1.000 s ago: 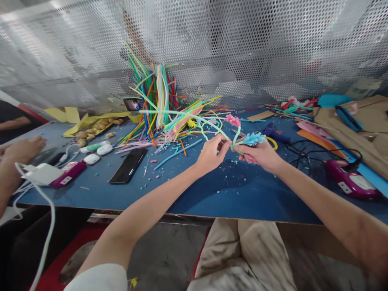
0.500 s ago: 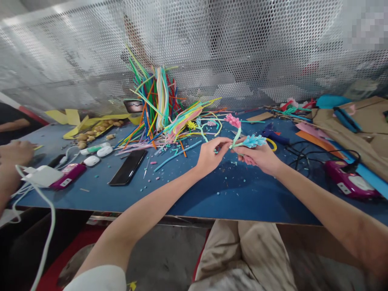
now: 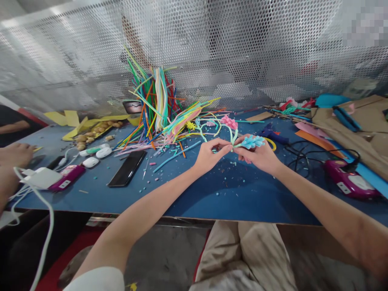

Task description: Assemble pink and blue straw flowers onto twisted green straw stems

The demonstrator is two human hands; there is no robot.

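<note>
My left hand [image 3: 211, 154] pinches the pale green stems of pipe-cleaner flowers where they meet, its fingertips close to those of my right hand [image 3: 257, 155]. Above the fingers a pink pipe-cleaner flower [image 3: 229, 121] rises on a curved green stem. A light blue pipe-cleaner flower [image 3: 252, 141] points right, over my right hand, which is closed on the stems. Some pink shows beneath the right fingers, mostly hidden. Just behind my left hand lie a small yellow pipe-cleaner flower [image 3: 191, 125] and a bent green stem.
Bundled pipe cleaners [image 3: 162, 101] stand at the back. A black phone [image 3: 127, 169] lies left, near earbud cases and a purple power strip [image 3: 67, 177]. Rightward are a blue glue gun [image 3: 274, 134], cables, another purple power strip [image 3: 351, 180] and cardboard [image 3: 363, 117]. Another person's hand [image 3: 16, 155] rests far left.
The pink flower has shifted slightly left and down, tilting away from the blue one. Both hands stay closed together at the stems.
</note>
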